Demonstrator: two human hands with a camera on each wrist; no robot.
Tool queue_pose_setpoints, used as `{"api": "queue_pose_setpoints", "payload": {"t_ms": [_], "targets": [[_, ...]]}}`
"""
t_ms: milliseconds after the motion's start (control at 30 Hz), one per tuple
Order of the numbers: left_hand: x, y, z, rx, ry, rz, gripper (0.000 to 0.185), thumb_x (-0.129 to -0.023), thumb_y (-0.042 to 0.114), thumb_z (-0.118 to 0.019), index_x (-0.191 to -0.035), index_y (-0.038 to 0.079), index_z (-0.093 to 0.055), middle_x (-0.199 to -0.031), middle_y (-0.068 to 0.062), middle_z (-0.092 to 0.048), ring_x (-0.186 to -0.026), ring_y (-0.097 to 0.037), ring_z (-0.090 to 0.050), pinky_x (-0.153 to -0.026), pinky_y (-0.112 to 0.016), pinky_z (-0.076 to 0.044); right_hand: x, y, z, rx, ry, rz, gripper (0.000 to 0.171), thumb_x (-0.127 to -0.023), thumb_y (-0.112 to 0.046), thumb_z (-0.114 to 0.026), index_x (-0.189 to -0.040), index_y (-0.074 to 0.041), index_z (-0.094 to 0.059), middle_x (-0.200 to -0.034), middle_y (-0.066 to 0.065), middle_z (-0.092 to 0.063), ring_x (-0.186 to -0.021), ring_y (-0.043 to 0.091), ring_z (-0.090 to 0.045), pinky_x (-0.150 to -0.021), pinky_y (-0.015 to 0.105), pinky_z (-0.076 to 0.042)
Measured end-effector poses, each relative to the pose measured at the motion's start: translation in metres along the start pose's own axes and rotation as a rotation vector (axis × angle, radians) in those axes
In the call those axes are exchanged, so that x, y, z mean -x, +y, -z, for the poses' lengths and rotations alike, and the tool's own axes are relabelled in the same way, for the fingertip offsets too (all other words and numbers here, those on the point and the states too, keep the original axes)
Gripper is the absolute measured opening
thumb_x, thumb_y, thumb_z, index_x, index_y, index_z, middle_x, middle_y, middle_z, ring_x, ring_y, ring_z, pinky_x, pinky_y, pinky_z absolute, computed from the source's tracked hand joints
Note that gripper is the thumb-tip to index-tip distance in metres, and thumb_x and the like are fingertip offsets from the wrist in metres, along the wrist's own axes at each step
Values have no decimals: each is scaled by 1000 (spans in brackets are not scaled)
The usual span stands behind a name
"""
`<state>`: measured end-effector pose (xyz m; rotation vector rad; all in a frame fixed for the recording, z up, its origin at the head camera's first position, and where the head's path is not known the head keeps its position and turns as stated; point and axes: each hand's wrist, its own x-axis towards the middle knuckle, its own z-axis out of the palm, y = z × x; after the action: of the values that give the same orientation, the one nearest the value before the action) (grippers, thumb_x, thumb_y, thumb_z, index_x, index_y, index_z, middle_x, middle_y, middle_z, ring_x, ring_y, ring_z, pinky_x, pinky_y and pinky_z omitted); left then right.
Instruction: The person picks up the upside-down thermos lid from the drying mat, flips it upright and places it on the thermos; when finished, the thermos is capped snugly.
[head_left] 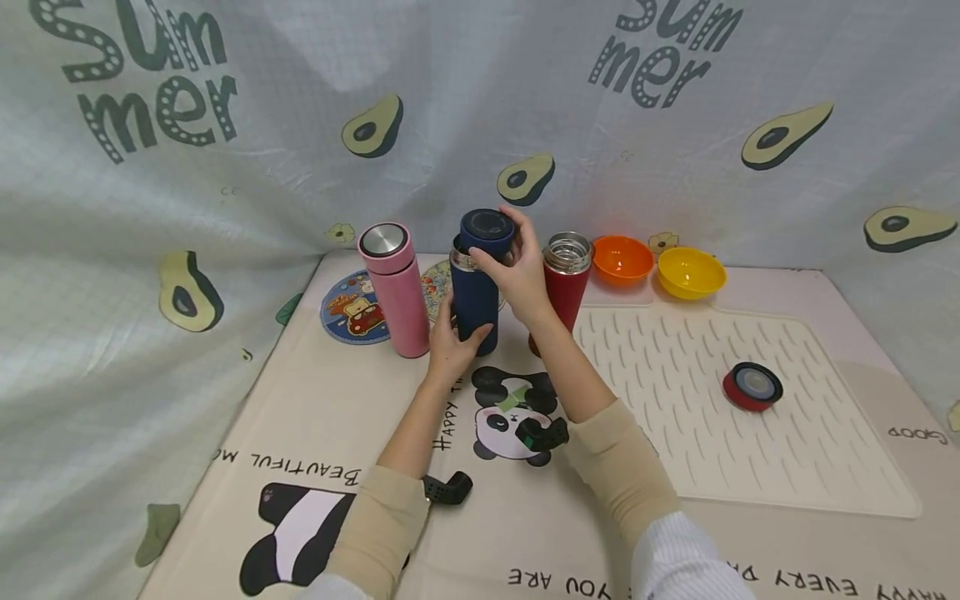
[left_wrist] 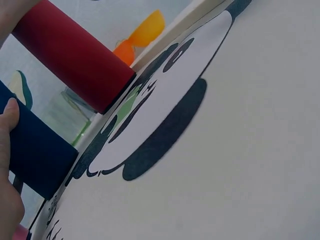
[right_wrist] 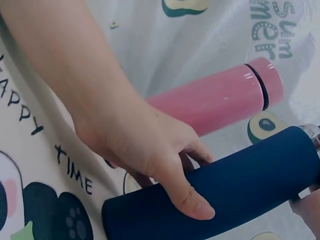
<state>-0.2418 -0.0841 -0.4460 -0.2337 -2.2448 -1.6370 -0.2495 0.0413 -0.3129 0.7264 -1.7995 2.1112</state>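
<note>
A dark blue thermos bottle (head_left: 476, 312) stands upright on the table, its steel neck partly showing. My left hand (head_left: 450, 346) grips its lower body, thumb in front; the right wrist view shows the same left hand (right_wrist: 150, 150) around the blue bottle (right_wrist: 215, 190). With my right hand (head_left: 522, 271) I hold the dark blue lid (head_left: 487, 229) at the bottle's mouth, a little to the right of the neck. Whether lid and neck touch is hard to tell. A pink thermos (head_left: 397, 304) with its lid on stands to the left. Close on the right is a red thermos (head_left: 566, 287), lidless.
A red and black lid (head_left: 752, 387) lies on a cream ribbed mat (head_left: 787, 467) at the right. Orange (head_left: 622, 260) and yellow (head_left: 691, 273) bowls stand at the back. Behind the pink thermos lies a round blue patterned mat (head_left: 348, 312). A printed curtain (head_left: 285, 167) hangs behind the table.
</note>
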Motion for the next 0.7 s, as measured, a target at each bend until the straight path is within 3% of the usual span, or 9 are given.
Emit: {"api": "queue_pose_setpoints", "payload": {"t_ms": [300,500,700], "targets": [[1,-6,6,65,-74,4,73,-86,24,-65,-143,6,-24,-138,-16,-41,-124,-26,-41,-103,-40,-32,0,-2,-1,53,-65,-2,65,-80,10,-61,-135,7,-27,-129,24,-43,-116,30,-47,-99,33,-37],[4,16,14,215,-111,33,63,-90,14,-59,-141,0,-24,-138,-23,-37,-127,-33,-36,-105,-46,-27,-2,-5,0,73,-100,-37,66,-81,7,-63,-136,6,-27,-129,23,-44,-117,28,-47,-99,34,-38],[6,30,18,212,-153,57,60,-92,10,-54,-142,0,-21,-141,-22,-33,-130,-31,-32,-106,-43,-25,-1,-5,3,144,-147,-97,64,-83,2,-63,-137,2,-30,-131,19,-44,-120,23,-45,-99,31,-37]]}}
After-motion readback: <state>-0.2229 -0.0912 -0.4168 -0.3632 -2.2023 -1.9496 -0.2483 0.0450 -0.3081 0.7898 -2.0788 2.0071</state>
